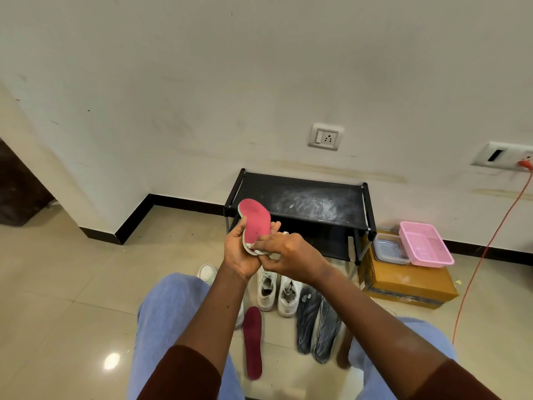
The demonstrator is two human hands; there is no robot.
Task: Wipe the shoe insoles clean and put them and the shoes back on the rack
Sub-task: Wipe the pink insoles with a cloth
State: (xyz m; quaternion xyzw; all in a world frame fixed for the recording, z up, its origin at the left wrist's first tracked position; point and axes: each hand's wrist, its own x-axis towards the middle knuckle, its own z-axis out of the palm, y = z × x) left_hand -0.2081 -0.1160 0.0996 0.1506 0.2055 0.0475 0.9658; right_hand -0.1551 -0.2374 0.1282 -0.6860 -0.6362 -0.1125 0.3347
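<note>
My two arms reach forward and come together in front of me, forearms bare. My left hand [240, 251] grips the pink insole [256, 219], thumb on one edge and fingertips on the other. My right hand [288, 252] lies across, knuckles up, fingers pinching a white cloth [262, 252] against it.

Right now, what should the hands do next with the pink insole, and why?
Probably slide the white cloth up the pink foam insole toward its far end: the right hand presses it at the near end only, while the left hand grips the insole.
</note>
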